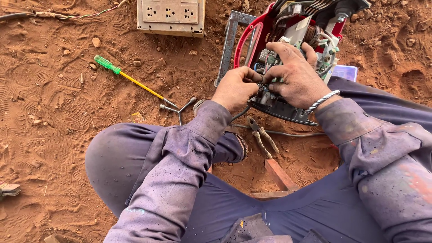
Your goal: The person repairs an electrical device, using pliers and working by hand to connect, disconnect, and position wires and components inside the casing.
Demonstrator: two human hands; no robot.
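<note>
An opened red and black machine [288, 31] with exposed wiring and parts lies on red dirt in front of me. My left hand [235, 88] is clenched at its near edge, fingers pinched on something small among the wires. My right hand [294, 74], with a silver bracelet on the wrist, rests over the machine's inner parts, its fingertips pressing into the wiring right beside the left hand. What the fingers pinch is hidden. I sit cross-legged on the ground, in purple-grey work clothes.
A screwdriver [130, 80] with a green handle and yellow shaft lies on the dirt at left, next to a three-armed metal wrench [179, 108]. Rusty pliers [261, 135] lie between my knees. A beige socket box [171, 15] sits at top. A grey metal bracket [229, 42] lies beside the machine.
</note>
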